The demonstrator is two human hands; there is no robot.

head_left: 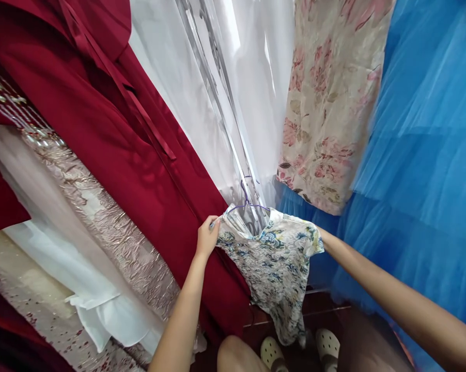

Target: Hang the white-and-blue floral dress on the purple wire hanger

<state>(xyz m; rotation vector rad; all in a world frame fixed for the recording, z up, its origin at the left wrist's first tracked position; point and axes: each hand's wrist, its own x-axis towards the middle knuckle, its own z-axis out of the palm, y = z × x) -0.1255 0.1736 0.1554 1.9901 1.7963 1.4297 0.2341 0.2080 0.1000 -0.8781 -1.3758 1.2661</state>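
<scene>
Hung garments fill the space around me: a deep red garment [140,155] on the left, sheer white fabric [252,82] in the middle, a cream dress fabric with pink flowers [322,124] right of that, and layered blue tulle [422,155] along the right side. Farther left I see a beaded fringe [43,135], a crinkled, shiny pinkish fabric [112,222] and a piece of white cloth with a folded band [105,318]. Slim metal bars [216,106] run down at a slant before the white fabric.

At the lower end of those bars, in front of me, is a short-sleeved patterned top [272,263], whitish with blue and yellow motifs, on a purple wire hanger [247,203]. I cannot tell whether its hook is caught on the metal. My left hand [207,238] pinches the top at the sleeve on that side, thumb and fingers closed on the cloth. My right forearm [360,266] reaches to the other sleeve, which hides the hand, so I cannot tell whether it grips anything. The hem hangs above the dark floor [314,306], near my pale clogs [272,352].
</scene>
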